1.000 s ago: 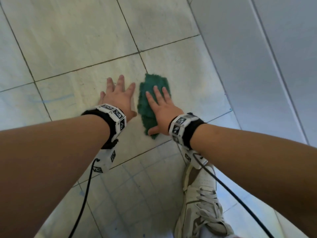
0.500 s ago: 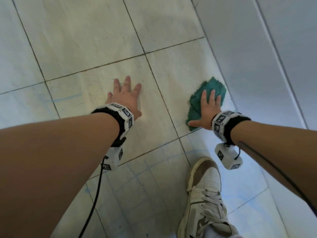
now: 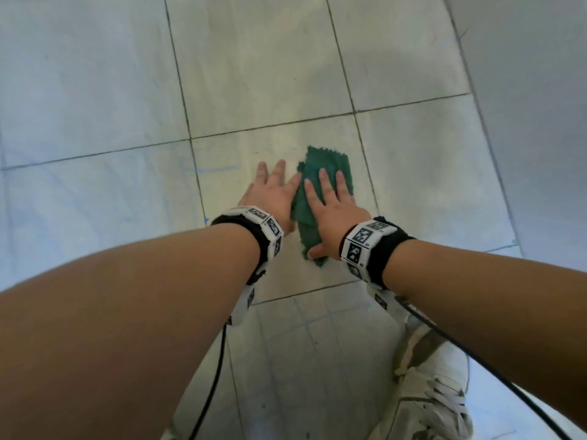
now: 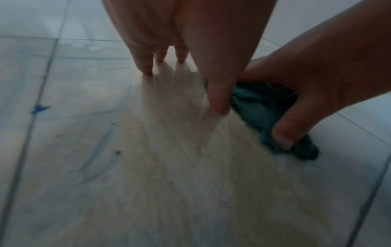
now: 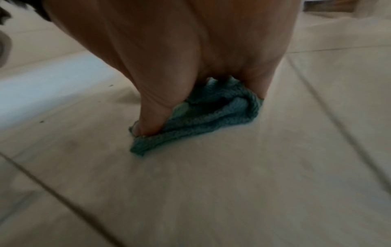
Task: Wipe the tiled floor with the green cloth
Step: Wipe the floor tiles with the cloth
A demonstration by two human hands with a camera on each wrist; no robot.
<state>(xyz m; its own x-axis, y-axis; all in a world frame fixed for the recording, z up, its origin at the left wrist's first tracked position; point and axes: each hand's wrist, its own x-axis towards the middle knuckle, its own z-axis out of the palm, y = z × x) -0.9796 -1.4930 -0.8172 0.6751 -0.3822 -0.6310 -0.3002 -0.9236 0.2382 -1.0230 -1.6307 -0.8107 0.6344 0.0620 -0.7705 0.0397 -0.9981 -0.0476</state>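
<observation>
Head view: right hand presses green cloth flat-fingered; left hand spread on tiled floor; no readable writing

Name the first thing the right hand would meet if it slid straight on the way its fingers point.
Probably only bare tiled floor: ahead of the right hand and green cloth lies a grout line.

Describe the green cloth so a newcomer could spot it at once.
Start from the pale tiled floor and find the two bare hands laid side by side. The green cloth lies crumpled flat under the right hand, beside the left hand. It is the only dark green, fuzzy thing on the tiles.
</observation>
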